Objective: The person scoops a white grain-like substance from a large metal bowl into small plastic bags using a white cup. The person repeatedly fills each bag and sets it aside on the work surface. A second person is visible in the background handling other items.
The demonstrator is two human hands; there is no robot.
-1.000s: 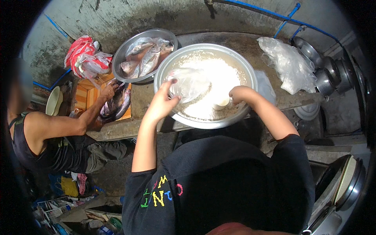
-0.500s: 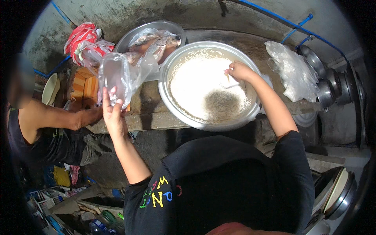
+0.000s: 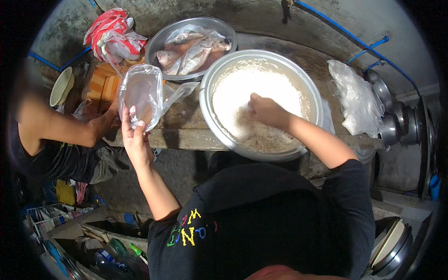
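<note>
My left hand [image 3: 136, 144] holds up a clear plastic bag [image 3: 141, 93], thumb on the near side. The bag's mouth is spread wide, and a loose flap trails to the right. Over a large grey basin [image 3: 208, 122], my right hand [image 3: 267, 111] is closed, knuckles up, its fingertips hidden. Whatever it grips cannot be made out. White, grainy stuff [image 3: 242, 88] fills much of the basin, glaring in the light; a grey bare-looking patch shows near its front.
Behind the bag, a metal basin [image 3: 154, 44] holds several whole fish [image 3: 196, 56]. A red-and-white plastic bag [image 3: 112, 35] lies at back left, a filled clear bag [image 3: 357, 100] at right beside metal pots [image 3: 389, 128]. At left, a co-worker's arm [image 3: 70, 133] reaches toward an orange-brown wooden box [image 3: 102, 81].
My right hand has moved left and nearer within the basin, turning knuckles up. The pale thing seen at its fingers before is hidden now. My left hand keeps the bag; the view has shifted slightly.
</note>
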